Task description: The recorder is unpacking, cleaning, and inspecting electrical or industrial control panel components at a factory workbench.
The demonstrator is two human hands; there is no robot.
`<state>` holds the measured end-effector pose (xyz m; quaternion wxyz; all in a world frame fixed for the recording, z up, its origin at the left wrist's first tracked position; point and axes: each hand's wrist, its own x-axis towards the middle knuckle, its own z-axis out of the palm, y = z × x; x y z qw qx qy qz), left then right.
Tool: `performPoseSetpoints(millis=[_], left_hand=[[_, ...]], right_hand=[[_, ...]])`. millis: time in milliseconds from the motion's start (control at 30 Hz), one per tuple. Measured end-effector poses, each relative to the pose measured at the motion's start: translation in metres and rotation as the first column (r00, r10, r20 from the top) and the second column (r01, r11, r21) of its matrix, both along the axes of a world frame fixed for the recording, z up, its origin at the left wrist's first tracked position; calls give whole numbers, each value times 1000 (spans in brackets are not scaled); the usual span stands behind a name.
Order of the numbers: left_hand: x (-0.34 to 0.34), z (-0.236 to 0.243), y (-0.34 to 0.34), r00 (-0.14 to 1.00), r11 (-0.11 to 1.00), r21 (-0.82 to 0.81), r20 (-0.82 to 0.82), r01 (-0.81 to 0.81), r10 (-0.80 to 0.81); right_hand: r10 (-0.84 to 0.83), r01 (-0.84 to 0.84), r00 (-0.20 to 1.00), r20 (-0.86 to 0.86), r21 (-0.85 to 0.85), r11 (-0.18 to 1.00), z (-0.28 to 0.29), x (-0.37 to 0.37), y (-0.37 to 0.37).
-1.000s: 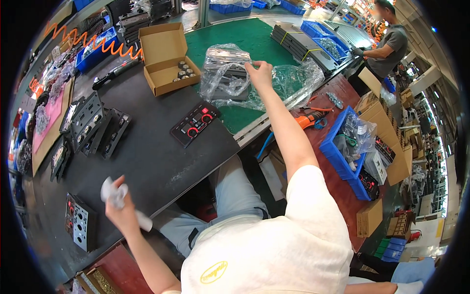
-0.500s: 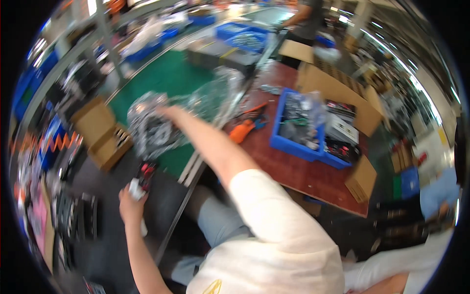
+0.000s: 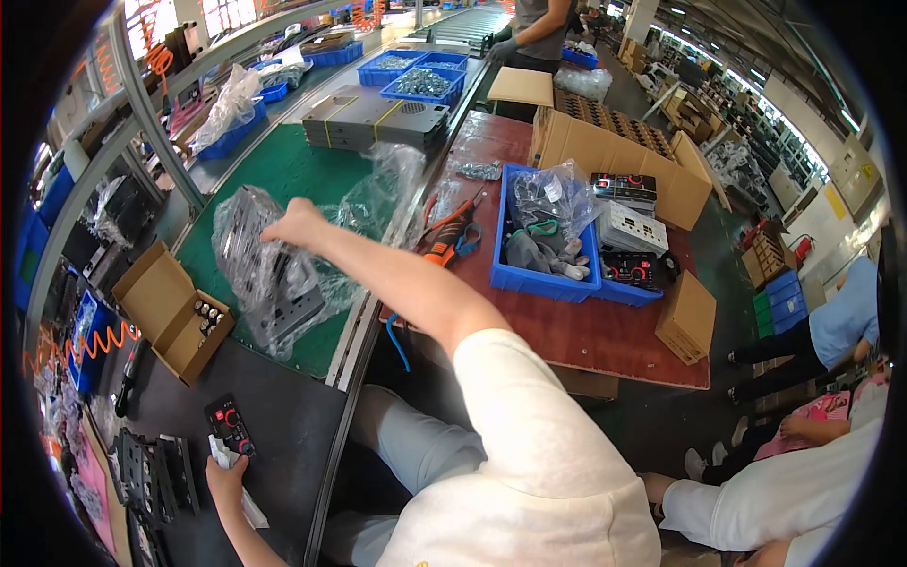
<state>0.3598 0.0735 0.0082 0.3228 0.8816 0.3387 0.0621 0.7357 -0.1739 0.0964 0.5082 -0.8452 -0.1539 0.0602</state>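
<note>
My left hand (image 3: 227, 477) is closed on a crumpled white strip (image 3: 253, 510), maybe paper or thin foam. The strip overlaps the near end of a small black control panel (image 3: 230, 425) with red-ringed knobs, above the dark table. Whether the fingers also grip the panel is hidden. Farther off, my right hand (image 3: 295, 225) is closed on the upper edge of a clear plastic bag (image 3: 351, 213). Grey metal parts (image 3: 288, 312) with slots lie inside it, on the green mat (image 3: 255, 184).
An open cardboard box (image 3: 175, 317) of small knobs stands left of the bag. Black brackets (image 3: 156, 472) lie near the left hand. Orange-handled tools (image 3: 444, 248) and a blue bin (image 3: 543, 283) rest on the red board (image 3: 567, 331). A co-worker (image 3: 543, 38) stands beyond; others are at right.
My head view has shifted and sharpened. My left hand, the white strip and the panel have come nearer to me. My right hand is still at the bag, whose grey parts now show more plainly.
</note>
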Motion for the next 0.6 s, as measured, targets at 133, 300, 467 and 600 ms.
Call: performPoseSetpoints(millis=[133,300,467,600], left_hand=[[-15,-12,15,994,973,227,-83,-45,66],[-10,-9,7,998,944,325,-4,-61,66],[-1,27,-29,981,963,214,141,-165,137],[8,39,-54,933,991,-58,335,-119,131]], right_hand=[[92,28,934,346,-327,945,35,-32,-6],[411,-59,692,593,-521,851,31,-95,-3],[472,30,347,810,-513,858,-18,-158,0],[500,42,124,857,-508,860,-50,-211,7]])
